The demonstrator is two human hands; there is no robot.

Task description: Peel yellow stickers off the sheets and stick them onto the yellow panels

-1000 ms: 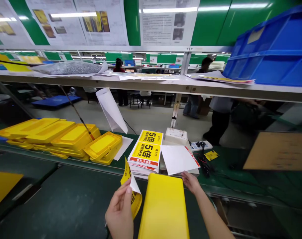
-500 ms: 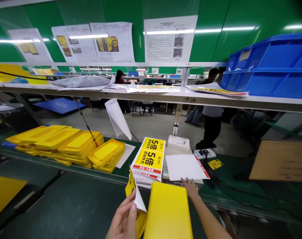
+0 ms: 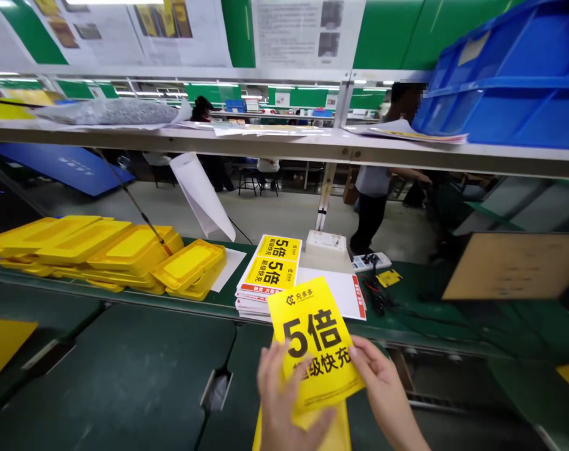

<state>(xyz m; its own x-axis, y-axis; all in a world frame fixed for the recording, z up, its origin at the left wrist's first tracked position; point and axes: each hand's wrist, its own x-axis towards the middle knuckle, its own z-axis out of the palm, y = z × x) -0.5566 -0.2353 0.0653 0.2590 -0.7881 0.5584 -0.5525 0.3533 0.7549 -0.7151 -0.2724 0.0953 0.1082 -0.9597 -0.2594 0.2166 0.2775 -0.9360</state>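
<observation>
Both hands hold a yellow printed sheet [image 3: 315, 341] up over a yellow box [image 3: 333, 432] on the green bench [image 3: 124, 369]. The left hand [image 3: 284, 407] grips the sheet's lower left edge with fingers closed on it; the right hand [image 3: 382, 385] pinches its right edge. A stack of matching sheets [image 3: 268, 279] lies just behind, with yellow trays [image 3: 101, 250] further left.

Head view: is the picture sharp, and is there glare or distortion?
Head view: the yellow sheet in both hands is sharp and its print readable; the shelf bows with lens distortion; ceiling lights glare on the posted papers; the blue crate at the right edge looks stretched.
</observation>
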